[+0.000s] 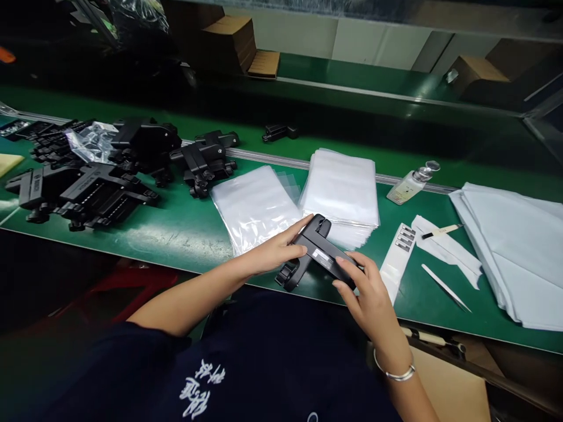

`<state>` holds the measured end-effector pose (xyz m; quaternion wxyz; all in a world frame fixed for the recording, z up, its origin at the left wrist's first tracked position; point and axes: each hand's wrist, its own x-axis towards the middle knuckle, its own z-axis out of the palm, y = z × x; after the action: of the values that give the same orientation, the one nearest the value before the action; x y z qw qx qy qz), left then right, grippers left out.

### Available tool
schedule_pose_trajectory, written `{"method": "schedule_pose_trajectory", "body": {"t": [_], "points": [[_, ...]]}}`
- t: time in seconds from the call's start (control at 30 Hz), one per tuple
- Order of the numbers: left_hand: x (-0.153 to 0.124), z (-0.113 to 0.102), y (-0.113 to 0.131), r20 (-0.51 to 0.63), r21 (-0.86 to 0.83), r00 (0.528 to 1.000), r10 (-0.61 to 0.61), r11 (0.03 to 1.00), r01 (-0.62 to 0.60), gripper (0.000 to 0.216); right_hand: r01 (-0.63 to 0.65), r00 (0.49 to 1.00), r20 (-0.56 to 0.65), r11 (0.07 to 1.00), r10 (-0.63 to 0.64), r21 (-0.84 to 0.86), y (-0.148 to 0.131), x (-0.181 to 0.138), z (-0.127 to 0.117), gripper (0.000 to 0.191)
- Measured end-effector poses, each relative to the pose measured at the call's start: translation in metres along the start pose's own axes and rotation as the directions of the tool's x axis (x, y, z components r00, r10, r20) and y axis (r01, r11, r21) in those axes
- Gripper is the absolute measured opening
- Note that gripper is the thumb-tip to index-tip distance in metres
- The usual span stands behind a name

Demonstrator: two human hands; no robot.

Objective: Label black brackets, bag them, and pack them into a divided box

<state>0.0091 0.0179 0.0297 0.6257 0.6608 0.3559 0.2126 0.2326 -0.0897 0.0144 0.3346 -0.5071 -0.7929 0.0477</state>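
Both of my hands hold one black plastic part (315,248) with a small white label on its flat face, just above the near edge of the green table (185,234). My left hand (275,251) grips its left side, fingers laid along the top. My right hand (367,293) pinches its right end, thumb and fingers closed on it. Directly behind the part lie two stacks of clear plastic bags (255,206), the right stack (342,190) thicker.
Several black plastic parts (88,190) pile up at the left, one crumpled bag (90,143) among them. To the right are a label strip (402,246), tweezers (445,287), a small clear bottle (411,184) and white sheets (514,252). Cardboard boxes (237,41) stand beyond.
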Motion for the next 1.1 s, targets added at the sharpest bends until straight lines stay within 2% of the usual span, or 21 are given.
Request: {"method": "schedule_pose_trajectory", "body": {"t": [0.1, 0.2, 0.57, 0.97, 1.1], "points": [[-0.005, -0.004, -0.003, 0.059, 0.055, 0.998, -0.039, 0.998, 0.035, 0.075, 0.097, 0.977, 0.191, 0.995, -0.098, 0.012, -0.005, 0.004, -0.004, 0.042], [-0.01, -0.005, -0.005, 0.115, 0.104, 0.991, -0.062, 0.993, 0.05, 0.072, 0.163, 0.942, 0.29, 0.986, -0.167, 0.039, -0.009, 0.007, -0.004, 0.047], [-0.014, -0.008, -0.002, 0.2, 0.146, 0.976, -0.082, 0.988, 0.053, 0.07, 0.214, 0.897, 0.404, 0.976, -0.18, -0.04, -0.014, 0.008, -0.004, 0.071], [-0.015, -0.007, 0.002, 0.218, 0.175, 0.967, -0.129, 0.98, 0.091, 0.069, 0.256, 0.873, 0.442, 0.965, -0.206, -0.055, -0.015, 0.014, -0.008, 0.07], [-0.016, -0.008, 0.0, 0.223, 0.161, 0.968, -0.114, 0.984, 0.079, 0.069, 0.206, 0.888, 0.418, 0.978, -0.192, 0.011, -0.012, 0.012, -0.007, 0.069]]}}
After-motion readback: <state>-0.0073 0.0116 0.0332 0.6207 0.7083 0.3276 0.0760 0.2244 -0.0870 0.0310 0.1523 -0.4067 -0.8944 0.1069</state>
